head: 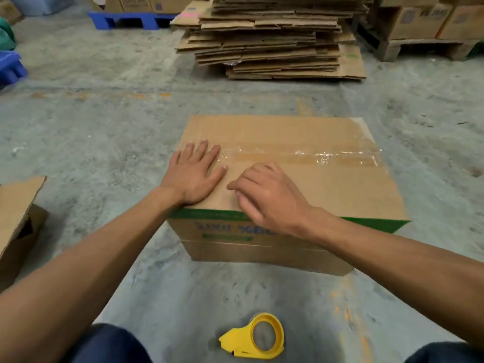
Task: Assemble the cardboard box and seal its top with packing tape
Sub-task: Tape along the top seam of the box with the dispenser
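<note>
Brown cardboard is seen at the far left, where an open carton [15,221] sits on the concrete floor [104,142], well to the left of the left hand [195,174]. That hand is laid flat on the top of the cardboard box [327,184], fingers straight and spread, holding nothing; its fingertips reach the near end of the strip of clear packing tape [314,155]. The box is placed on the floor directly under both hands, its flaps closed, and the tape is run along the top seam from the left hand's fingers away to the right edge, where it is wrinkled and folded over the side. A green band and blue print are shown on the box's near face, below the wrists.

Just beside the left hand, the right hand [267,195] is rested on the box top near its front edge, with the fingers curled under; whether anything is pinched beneath them cannot be told. The two hands are nearly touching.

Behind the wrists, nearer the person, a yellow tape dispenser [255,336] is left lying on the floor, untouched. Beyond the hands, a stack of flattened cardboard [275,38] is piled on the floor, with a blue pallet [125,20] to its left and filled boxes on a wooden pallet [419,45] to its right.
</note>
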A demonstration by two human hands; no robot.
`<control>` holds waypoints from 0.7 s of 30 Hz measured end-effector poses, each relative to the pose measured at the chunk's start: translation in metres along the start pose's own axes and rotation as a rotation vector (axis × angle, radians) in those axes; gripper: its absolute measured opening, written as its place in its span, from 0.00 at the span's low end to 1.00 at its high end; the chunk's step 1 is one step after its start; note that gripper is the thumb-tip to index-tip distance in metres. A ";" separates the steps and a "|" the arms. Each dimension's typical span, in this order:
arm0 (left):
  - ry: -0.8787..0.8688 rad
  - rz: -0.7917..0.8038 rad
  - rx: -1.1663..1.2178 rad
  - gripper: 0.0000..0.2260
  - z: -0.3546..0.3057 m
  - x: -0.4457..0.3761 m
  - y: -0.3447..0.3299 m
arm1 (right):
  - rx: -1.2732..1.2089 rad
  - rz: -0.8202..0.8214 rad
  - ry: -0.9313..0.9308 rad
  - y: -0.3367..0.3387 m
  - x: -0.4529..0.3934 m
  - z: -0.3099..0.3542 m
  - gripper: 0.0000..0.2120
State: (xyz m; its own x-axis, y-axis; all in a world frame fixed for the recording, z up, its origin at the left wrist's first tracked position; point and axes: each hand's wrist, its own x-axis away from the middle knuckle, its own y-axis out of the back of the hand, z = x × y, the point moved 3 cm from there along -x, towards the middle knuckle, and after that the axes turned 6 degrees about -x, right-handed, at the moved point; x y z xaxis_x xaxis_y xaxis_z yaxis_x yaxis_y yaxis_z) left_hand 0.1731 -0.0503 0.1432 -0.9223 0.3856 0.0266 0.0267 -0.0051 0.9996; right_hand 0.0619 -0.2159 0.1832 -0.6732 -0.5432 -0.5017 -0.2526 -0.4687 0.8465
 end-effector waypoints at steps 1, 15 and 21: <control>-0.008 -0.022 -0.008 0.32 0.000 0.002 -0.002 | -0.061 -0.034 0.163 -0.008 0.006 0.017 0.10; -0.007 -0.020 0.010 0.31 -0.001 0.014 -0.001 | -0.107 1.346 -0.046 -0.135 0.146 0.042 0.26; -0.007 -0.032 0.019 0.30 -0.003 0.018 0.002 | -0.325 1.168 -0.051 -0.150 0.206 0.089 0.32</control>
State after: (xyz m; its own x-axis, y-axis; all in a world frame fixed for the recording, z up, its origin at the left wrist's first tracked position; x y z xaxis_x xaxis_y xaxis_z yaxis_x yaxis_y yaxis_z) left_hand 0.1550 -0.0458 0.1453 -0.9202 0.3913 -0.0059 0.0043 0.0252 0.9997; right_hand -0.1004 -0.1955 -0.0311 -0.4073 -0.7309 0.5476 0.7063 0.1280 0.6962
